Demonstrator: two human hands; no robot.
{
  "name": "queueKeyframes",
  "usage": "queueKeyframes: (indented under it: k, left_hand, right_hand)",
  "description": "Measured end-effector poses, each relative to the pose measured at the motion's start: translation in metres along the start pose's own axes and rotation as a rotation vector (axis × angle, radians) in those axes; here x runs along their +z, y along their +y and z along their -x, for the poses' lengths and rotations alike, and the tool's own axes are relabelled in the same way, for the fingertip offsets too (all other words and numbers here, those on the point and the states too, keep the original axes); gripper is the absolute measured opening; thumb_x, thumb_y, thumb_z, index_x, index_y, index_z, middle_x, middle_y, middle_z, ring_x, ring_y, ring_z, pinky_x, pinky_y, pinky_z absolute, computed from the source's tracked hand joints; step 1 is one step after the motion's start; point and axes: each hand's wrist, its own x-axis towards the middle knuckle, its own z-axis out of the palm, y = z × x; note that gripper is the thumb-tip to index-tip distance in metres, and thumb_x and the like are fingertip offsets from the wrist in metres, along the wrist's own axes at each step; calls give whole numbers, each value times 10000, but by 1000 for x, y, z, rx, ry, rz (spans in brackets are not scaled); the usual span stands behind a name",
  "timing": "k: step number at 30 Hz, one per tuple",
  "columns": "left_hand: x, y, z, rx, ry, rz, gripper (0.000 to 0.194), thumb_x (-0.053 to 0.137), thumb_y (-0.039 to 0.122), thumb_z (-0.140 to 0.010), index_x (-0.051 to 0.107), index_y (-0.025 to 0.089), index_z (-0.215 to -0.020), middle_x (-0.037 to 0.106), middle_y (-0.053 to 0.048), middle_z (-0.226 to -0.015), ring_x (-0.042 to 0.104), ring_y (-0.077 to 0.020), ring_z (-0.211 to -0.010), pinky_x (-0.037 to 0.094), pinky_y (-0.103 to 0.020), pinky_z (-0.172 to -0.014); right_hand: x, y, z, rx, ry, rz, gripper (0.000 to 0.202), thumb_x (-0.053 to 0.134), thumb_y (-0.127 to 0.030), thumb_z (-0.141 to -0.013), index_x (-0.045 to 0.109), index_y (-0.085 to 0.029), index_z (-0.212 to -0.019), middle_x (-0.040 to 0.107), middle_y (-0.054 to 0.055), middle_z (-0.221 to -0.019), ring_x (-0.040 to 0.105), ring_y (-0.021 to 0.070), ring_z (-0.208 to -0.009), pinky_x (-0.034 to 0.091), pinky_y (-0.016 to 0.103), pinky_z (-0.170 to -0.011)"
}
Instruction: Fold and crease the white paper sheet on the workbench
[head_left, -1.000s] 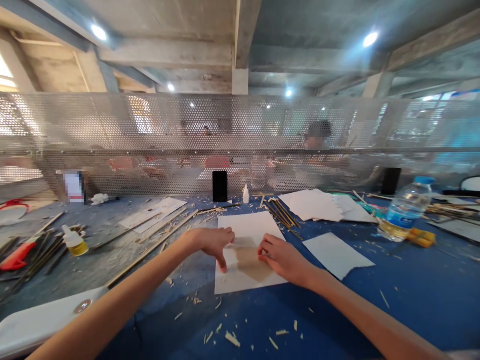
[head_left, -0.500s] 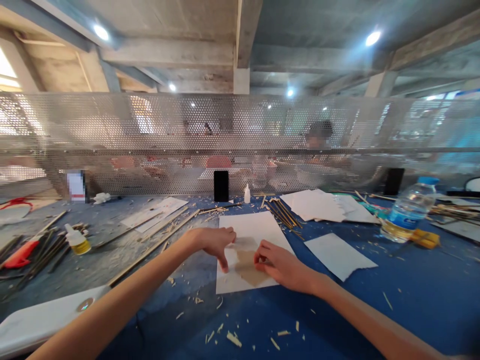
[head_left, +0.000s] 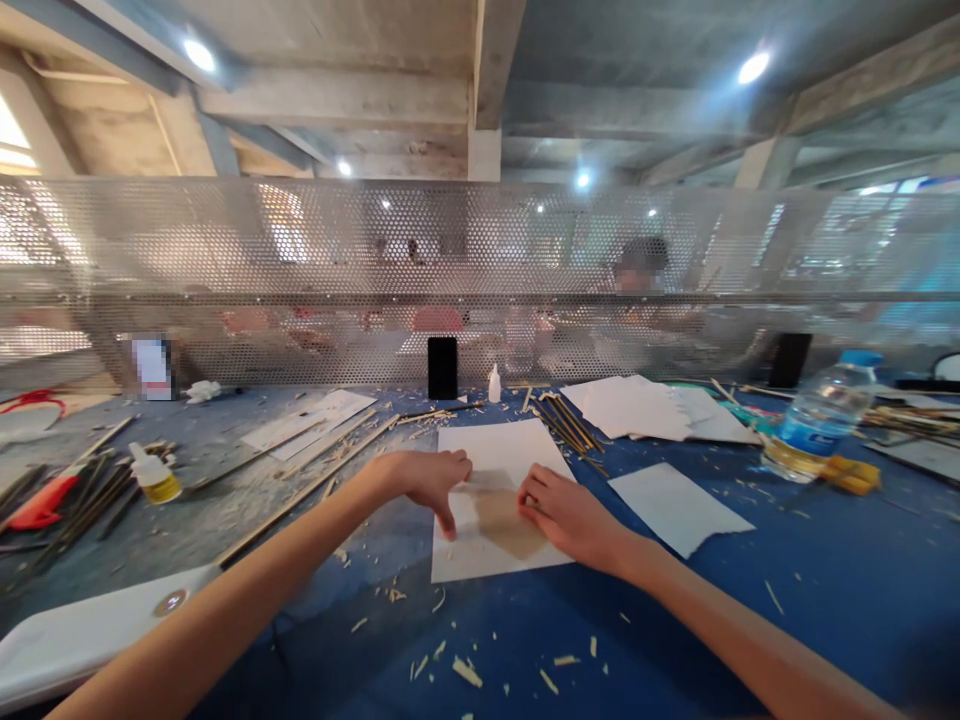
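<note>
A white sheet of paper [head_left: 491,450] lies on the blue table, with a tan patch [head_left: 510,525] on its middle that could be a shadow or a stain. My left hand [head_left: 435,485] rests on the sheet's left part, thumb spread away from the fingers, holding nothing. On the right side of the sheet, my right hand [head_left: 562,510] has its fingers curled together in a pinch at the edge of the tan patch. Whatever lies between those fingertips is hidden.
Thin sticks [head_left: 566,425] and stacked white paper [head_left: 630,405] lie behind my right hand. A torn sheet [head_left: 679,508] and a water bottle [head_left: 821,415] are at right. Leftward are a glue bottle [head_left: 155,475] and a white device [head_left: 97,635]. Wood shavings [head_left: 466,670] litter the front.
My right hand has shifted slightly away from me and to the right over the sheet, its fingers still curled. The left hand has stayed in place.
</note>
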Motion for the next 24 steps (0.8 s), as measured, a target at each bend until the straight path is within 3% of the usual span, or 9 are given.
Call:
queueKeyframes:
  k: [3, 8, 13, 19, 24]
  left_hand:
    - [-1, 1, 0, -8, -7, -4, 726, 796, 552, -588, 552, 136, -1130, 561, -152, -1196, 551, -323, -1076, 454, -346, -913]
    - [0, 0, 0, -19, -9, -17, 708, 818, 517, -586, 548, 166, -1139, 565, -136, -1195, 563, -303, -1054, 473, -338, -887]
    - [1, -1, 0, 4, 7, 5, 713, 797, 567, -578, 553, 173, -1120, 577, -129, -1186, 551, -323, -1074, 460, -356, -905]
    - [2, -3, -1, 12, 11, 2, 723, 797, 585, -579, 561, 173, -1123, 573, -137, -1205, 549, -330, -1077, 459, -361, -910]
    - [3, -5, -1, 21, 3, -23, 751, 782, 601, -596, 556, 152, -1154, 564, -149, -1207, 549, -328, -1076, 457, -351, -900]
  right_hand:
    - [0, 3, 0, 0, 23, 11, 100, 511, -165, -951, 607, -182, -929, 569, 59, -1011, 578, 177, -915, 473, 299, -825]
    - [3, -3, 1, -19, -52, -63, 72, 540, -189, -944, 608, -186, -965, 574, 54, -1018, 590, 175, -912, 482, 287, -803]
    - [-2, 2, 0, 6, 12, -31, 104, 511, -174, -954, 609, -186, -921, 567, 47, -999, 581, 165, -897, 470, 303, -852]
    - [1, -3, 0, -43, -68, -132, 86, 546, -221, -942, 623, -196, -970, 571, 52, -1023, 589, 170, -913, 483, 277, -796]
    - [2, 1, 0, -29, -15, -98, 102, 518, -207, -955, 616, -183, -937, 562, 56, -1000, 585, 169, -889, 478, 284, -798]
